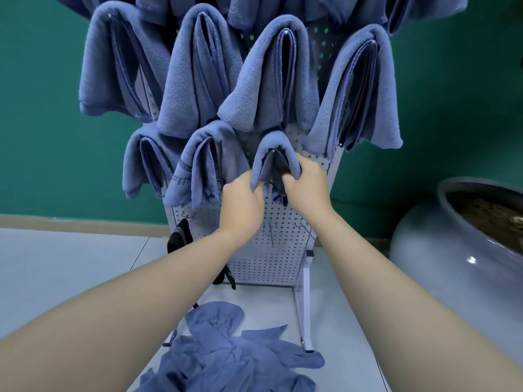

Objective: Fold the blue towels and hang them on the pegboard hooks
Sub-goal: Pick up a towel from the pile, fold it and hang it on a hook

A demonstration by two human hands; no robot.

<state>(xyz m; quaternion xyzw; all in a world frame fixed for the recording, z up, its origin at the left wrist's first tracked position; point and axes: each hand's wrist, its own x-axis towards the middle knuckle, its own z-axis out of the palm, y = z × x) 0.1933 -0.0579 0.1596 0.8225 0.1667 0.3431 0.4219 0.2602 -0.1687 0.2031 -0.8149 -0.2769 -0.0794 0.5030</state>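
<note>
A white pegboard stand (271, 250) rises in front of me, its upper part covered by several folded blue towels draped over hooks. A small folded blue towel (271, 148) hangs over a hook in the lower row, right of centre. My left hand (243, 199) grips its left hanging edge. My right hand (304, 183) grips its right side, fingers curled into the fold. Two neighbouring folded towels (203, 168) hang to its left. A heap of unfolded blue towels (229, 355) lies on the floor at the foot of the stand.
Bare metal hooks (304, 230) stick out of the pegboard below my hands. A black object (179, 236) hangs at the stand's lower left. A large grey ceramic pot (458, 250) stands at the right. Green wall behind, pale tiled floor below.
</note>
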